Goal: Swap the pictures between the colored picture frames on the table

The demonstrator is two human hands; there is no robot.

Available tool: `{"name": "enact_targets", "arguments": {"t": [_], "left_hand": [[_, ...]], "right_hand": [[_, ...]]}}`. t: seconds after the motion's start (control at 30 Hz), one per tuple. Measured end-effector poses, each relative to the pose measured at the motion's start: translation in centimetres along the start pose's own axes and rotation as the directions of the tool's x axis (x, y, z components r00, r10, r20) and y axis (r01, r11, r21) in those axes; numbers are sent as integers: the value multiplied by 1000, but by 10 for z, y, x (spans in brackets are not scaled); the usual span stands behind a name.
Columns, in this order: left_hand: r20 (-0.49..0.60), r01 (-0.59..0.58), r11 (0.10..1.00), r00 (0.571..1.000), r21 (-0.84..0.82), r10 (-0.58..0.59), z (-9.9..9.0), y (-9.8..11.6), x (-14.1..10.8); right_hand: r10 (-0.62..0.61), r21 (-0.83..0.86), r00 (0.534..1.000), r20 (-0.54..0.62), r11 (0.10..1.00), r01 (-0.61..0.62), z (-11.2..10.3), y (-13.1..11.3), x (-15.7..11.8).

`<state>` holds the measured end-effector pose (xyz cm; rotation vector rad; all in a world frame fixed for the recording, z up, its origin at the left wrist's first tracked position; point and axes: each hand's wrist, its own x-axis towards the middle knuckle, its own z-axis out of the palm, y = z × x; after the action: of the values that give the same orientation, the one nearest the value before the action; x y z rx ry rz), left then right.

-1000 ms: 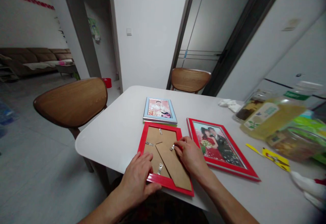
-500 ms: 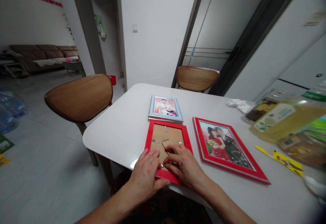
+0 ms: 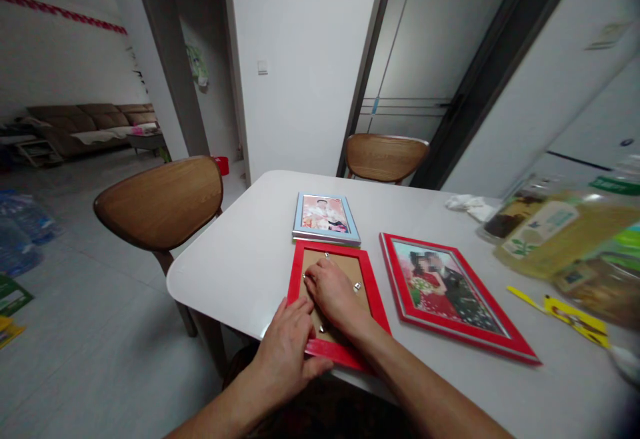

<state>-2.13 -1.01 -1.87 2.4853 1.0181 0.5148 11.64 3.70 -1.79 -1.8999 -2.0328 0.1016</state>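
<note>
A red frame lies back side up at the table's near edge, its brown backing board showing small metal clips. My left hand grips the frame's lower left corner, thumb on the near rail and fingers on the left side. Over the board's left part, my right hand has its fingers bent together at the left clip; what they pinch, if anything, is hidden. Just beyond lies a blue frame with a photo. To the right is another red frame, picture side up.
On the white table, a yellow cutter-like item, an oil bottle, a jar and a crumpled tissue are at the right. Wooden chairs stand at the left and far side.
My right hand has moved from the lower right of the backing board up and left to the left clip. My left hand stays at the frame's corner. The view has shifted slightly.
</note>
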Motion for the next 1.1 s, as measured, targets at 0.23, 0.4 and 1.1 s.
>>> {"name": "enact_targets", "arguments": {"t": [0.23,0.4,1.1], "left_hand": [[-16,1,1000,1000,12,-1,8,1,-1],[-59,-40,999,997,33,42,13,2,1],[-37,181,972,981,-153,-188,11,-9,20]], "right_hand": [[176,-81,981,-75,980,-182,-3,30,11],[245,-90,966,-85,963,-253,-3,40,17],[132,-22,991,-27,991,-133,-66,44,-67]]}}
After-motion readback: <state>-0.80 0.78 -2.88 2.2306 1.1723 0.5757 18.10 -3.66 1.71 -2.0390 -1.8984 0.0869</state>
